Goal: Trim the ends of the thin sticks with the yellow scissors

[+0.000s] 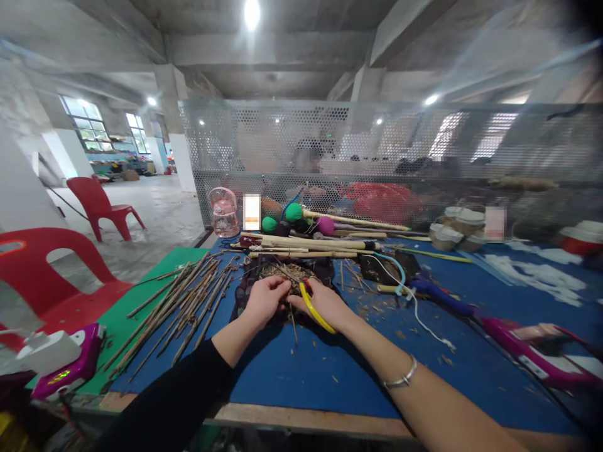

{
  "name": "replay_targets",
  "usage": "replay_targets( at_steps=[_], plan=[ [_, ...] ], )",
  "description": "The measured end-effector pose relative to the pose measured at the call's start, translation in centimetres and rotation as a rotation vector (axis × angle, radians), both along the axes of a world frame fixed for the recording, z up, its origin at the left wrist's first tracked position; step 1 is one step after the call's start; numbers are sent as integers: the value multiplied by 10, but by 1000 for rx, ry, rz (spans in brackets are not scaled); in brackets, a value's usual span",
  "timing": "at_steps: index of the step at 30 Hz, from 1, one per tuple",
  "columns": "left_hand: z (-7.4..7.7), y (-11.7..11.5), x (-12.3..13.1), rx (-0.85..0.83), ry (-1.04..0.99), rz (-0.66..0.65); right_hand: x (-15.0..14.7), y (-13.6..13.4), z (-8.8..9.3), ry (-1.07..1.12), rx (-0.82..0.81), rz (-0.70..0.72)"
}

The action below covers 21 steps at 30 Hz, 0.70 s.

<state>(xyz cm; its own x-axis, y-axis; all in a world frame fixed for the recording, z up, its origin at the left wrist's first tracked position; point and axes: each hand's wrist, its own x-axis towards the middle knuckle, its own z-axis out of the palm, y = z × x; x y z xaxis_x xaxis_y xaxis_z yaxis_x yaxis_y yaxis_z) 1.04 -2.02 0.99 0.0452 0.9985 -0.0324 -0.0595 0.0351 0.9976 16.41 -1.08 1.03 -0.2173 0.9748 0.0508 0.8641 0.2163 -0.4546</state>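
My right hand (325, 302) is closed around yellow-handled shears (311, 306), whose blades point away over a heap of short cut plant bits (282, 271). Close beside it, my left hand (267, 300) is pinched at thumb and fingers. A thin twig (294, 326) sticks down from its fingertips, mostly hidden by the hands. The heap lies on a dark cloth (242, 285) on the blue tabletop (301, 376). Long dry brown stems (188, 307) are spread to the left of my hands.
Pale sticks (320, 243), some with green (294, 212) or magenta (326, 225) wrapped ends, lie behind the heap. A purple tool (513, 348) with cords is at right. A pink bottle (224, 212) stands before a perforated metal screen (282, 138). Red chairs (61, 276) stand left.
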Motion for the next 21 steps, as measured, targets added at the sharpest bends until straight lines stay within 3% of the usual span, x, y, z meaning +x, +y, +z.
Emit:
replay_targets(
  at_steps=[14, 21],
  plan=[
    [-1, -2, 9, -73, -115, -8, -5, -1, -1, -30, 52, -76],
    [-4, -2, 6, -19, -83, -35, -7, -3, -1, -41, 86, -53]
  ],
)
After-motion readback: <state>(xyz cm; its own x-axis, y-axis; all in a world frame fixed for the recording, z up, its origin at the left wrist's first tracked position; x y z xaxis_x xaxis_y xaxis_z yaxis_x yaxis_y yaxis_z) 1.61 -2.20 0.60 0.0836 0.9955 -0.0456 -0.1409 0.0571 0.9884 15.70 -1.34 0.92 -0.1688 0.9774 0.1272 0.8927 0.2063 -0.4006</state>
